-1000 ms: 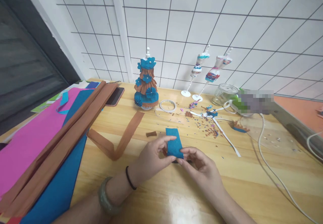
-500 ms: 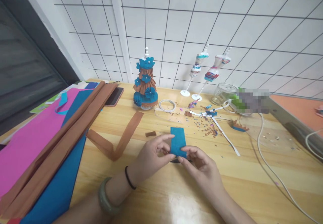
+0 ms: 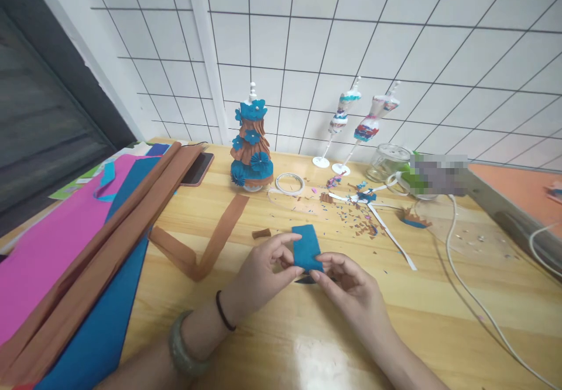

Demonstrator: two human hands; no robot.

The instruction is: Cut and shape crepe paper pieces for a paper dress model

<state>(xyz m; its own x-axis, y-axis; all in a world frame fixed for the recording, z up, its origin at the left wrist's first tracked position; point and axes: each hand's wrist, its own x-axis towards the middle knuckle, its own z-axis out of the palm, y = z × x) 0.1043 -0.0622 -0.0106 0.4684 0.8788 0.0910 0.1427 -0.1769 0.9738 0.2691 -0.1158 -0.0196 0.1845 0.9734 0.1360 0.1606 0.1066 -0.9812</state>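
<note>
A small rectangle of blue crepe paper (image 3: pixel 306 245) is held up between both hands, just above the wooden table (image 3: pixel 263 343). My left hand (image 3: pixel 270 267) pinches its lower left corner between thumb and fingers, with the index finger along the left edge. My right hand (image 3: pixel 349 287) grips the lower right corner between thumb and index finger. Beneath the paper, a dark object (image 3: pixel 308 280) lies partly hidden by the hands; its kind cannot be made out. Left of the hands lies a folded brown paper strip (image 3: pixel 223 235), and a short brown scrap (image 3: pixel 261 233) is close by.
A miniature dress form in blue and brown paper (image 3: pixel 252 144) stands at the back. Two bare dress forms (image 3: pixel 338 120) lean near a glass jar (image 3: pixel 389 161). Paper scraps (image 3: pixel 366 220), a tape roll (image 3: pixel 290 184) and a white cable (image 3: pixel 465 302) lie about. Crepe sheets (image 3: pixel 74 226) and a phone (image 3: pixel 197 169) are left.
The blue paper has tilted slightly, its top edge leaning left and a little lower. Both hands keep their hold almost in place. The whole view has shifted slightly.
</note>
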